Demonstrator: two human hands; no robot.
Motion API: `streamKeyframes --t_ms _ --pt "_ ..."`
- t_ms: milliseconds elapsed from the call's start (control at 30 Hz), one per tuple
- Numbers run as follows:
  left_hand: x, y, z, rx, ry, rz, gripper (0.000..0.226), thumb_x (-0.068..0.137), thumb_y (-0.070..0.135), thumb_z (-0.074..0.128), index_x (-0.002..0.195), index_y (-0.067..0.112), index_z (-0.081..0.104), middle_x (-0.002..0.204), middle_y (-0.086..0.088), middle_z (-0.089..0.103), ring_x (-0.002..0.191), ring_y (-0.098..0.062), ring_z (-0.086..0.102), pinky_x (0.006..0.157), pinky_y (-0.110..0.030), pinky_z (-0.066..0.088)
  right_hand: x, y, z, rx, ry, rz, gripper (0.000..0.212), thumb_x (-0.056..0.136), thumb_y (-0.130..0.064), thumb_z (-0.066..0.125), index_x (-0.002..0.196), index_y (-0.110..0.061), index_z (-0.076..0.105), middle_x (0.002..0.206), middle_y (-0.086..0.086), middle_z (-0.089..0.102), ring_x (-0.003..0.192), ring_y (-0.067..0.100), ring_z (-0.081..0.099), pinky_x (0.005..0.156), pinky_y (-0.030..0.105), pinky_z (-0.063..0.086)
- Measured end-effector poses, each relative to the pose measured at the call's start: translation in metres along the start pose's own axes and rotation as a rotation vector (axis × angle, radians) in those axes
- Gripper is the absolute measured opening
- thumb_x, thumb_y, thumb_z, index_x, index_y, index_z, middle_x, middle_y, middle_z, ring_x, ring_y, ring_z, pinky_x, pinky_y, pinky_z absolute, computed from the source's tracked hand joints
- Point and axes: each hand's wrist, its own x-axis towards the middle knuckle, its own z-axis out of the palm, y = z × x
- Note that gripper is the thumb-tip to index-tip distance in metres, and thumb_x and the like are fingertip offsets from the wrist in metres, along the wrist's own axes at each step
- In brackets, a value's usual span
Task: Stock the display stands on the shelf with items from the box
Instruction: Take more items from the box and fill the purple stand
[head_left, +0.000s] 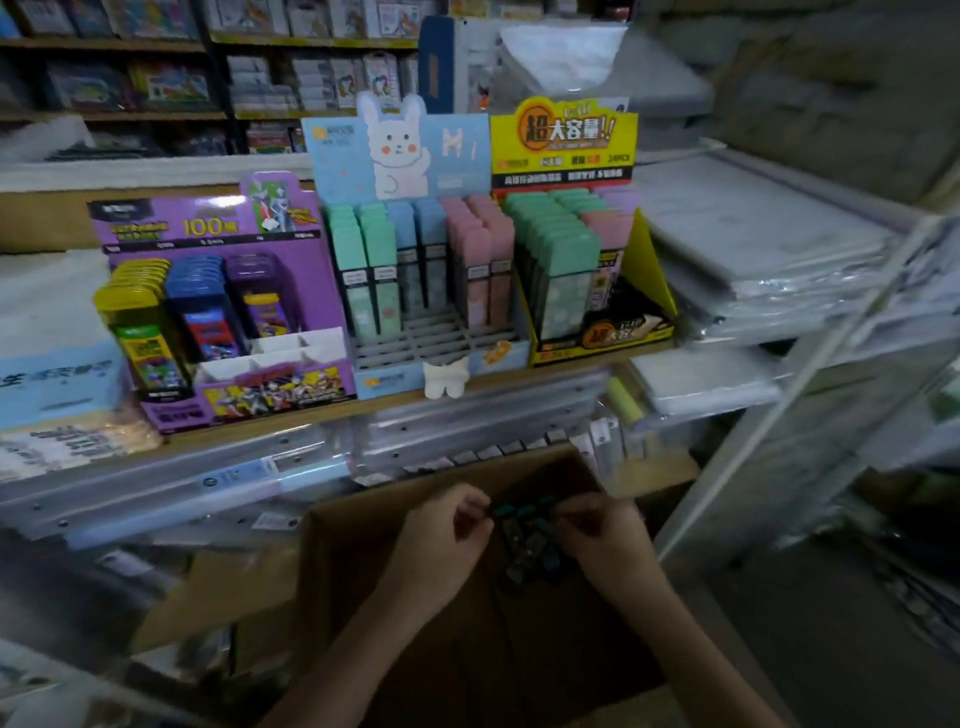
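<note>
dim, soft focus, edges warped and blurred

On the purple cardboard display stand (319, 291) toward the left end of the wooden shelf (384, 407), I read a big "100" in yellow on the header card. The smaller lines around it are too blurred for me. The pale blue cardboard display stand (332, 156) in the middle shows "Hi" in white block letters beside its rabbit. The yellow cardboard display stand (563, 130) toward the right end says "超大容量!!" across its header, "24PCS" below it, and "超大容量" again on its front lip.
</note>
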Motion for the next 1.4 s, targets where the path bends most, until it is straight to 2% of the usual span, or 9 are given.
streamKeyframes --t_ms 100,200,267,333,467,867,1133,1300,1400 --pt "0.009 -0.022 0.039 -0.051 -0.042 -0.099 0.027 0.091 0.017 0.071 0.114 0.031 0.068 0.109 0.014 0.07 0.101 0.006 0.062 0.09 -0.017 0.053 0.01 0.027 0.008 -0.084 -0.099 0.112 0.027 0.097 -0.012 0.058 0.122 -0.015 0.067 0.12 0.003 0.066 0.112 0.019 0.061 0.094 0.03 0.051" --pt "0.016 -0.039 0.072 -0.063 -0.12 -0.195 0.027 0.091 0.018 0.071 0.118 0.024 0.071 0.12 0.005 0.07 0.114 -0.01 0.064 0.095 -0.024 0.05 0.019 0.039 0.016 -0.114 -0.244 0.167 0.031 0.097 -0.002 0.051 0.126 -0.005 0.063 0.119 0.006 0.062 0.101 0.016 0.054 0.084 0.016 0.046" --pt "0.018 -0.047 0.087 -0.015 -0.181 -0.2 0.027 0.093 0.02 0.07 0.12 0.021 0.072 0.126 0.0 0.067 0.118 -0.016 0.062 0.094 -0.019 0.046 0.028 0.044 0.023 -0.152 -0.322 0.19 0.036 0.097 0.003 0.047 0.131 -0.001 0.058 0.127 0.008 0.059 0.115 0.022 0.054 0.099 0.017 0.045" --pt "0.019 -0.052 0.098 0.026 -0.26 -0.179 0.031 0.095 0.019 0.067 0.126 0.022 0.071 0.133 -0.006 0.061 0.125 -0.022 0.058 0.104 -0.023 0.043 0.037 0.047 0.03 -0.217 -0.392 0.205 0.04 0.098 0.001 0.045 0.136 -0.002 0.053 0.138 0.014 0.054 0.131 0.031 0.048 0.114 0.035 0.038" --pt "0.018 -0.061 0.111 0.158 -0.382 -0.154 0.047 0.099 0.018 0.059 0.144 0.032 0.056 0.147 -0.011 0.041 0.138 -0.033 0.039 0.117 -0.037 0.035 0.044 0.049 0.041 -0.267 -0.486 0.194 0.045 0.095 0.0 0.043 0.138 -0.01 0.052 0.142 0.012 0.051 0.132 0.029 0.046 0.114 0.035 0.038" --pt "0.02 -0.066 0.107 0.006 -0.127 -0.269 0.036 0.096 0.012 0.064 0.131 0.017 0.062 0.133 -0.006 0.061 0.126 -0.02 0.056 0.1 -0.021 0.042 0.047 0.063 0.048 -0.17 -0.307 0.141 0.034 0.097 -0.007 0.051 0.127 -0.018 0.06 0.122 -0.002 0.061 0.123 0.022 0.055 0.089 0.02 0.045" --pt "0.039 -0.061 0.111 -0.323 0.057 -0.543 0.031 0.092 0.008 0.069 0.122 0.014 0.064 0.124 -0.009 0.069 0.11 -0.021 0.065 0.088 -0.024 0.048 0.055 0.057 0.061 -0.051 -0.256 0.185 0.047 0.098 -0.008 0.053 0.144 -0.016 0.044 0.141 0.007 0.053 0.137 0.026 0.045 0.117 0.041 0.037" --pt "0.04 -0.062 0.109 -0.476 0.06 -0.667 0.023 0.089 0.005 0.074 0.109 0.012 0.069 0.093 -0.002 0.069 0.077 -0.007 0.063 0.052 -0.007 0.046 0.057 0.058 0.07 0.011 -0.206 0.316 0.041 0.096 -0.007 0.054 0.136 -0.013 0.053 0.13 0.008 0.06 0.125 0.026 0.054 0.097 0.028 0.045" --pt "0.035 -0.062 0.107 -0.474 0.034 -0.676 0.024 0.084 0.002 0.079 0.103 0.011 0.07 0.093 -0.006 0.071 0.08 -0.016 0.067 0.057 -0.015 0.052 0.055 0.058 0.073 0.044 -0.21 0.37 0.041 0.093 -0.006 0.059 0.133 -0.014 0.055 0.123 0.007 0.062 0.118 0.025 0.058 0.092 0.031 0.049"
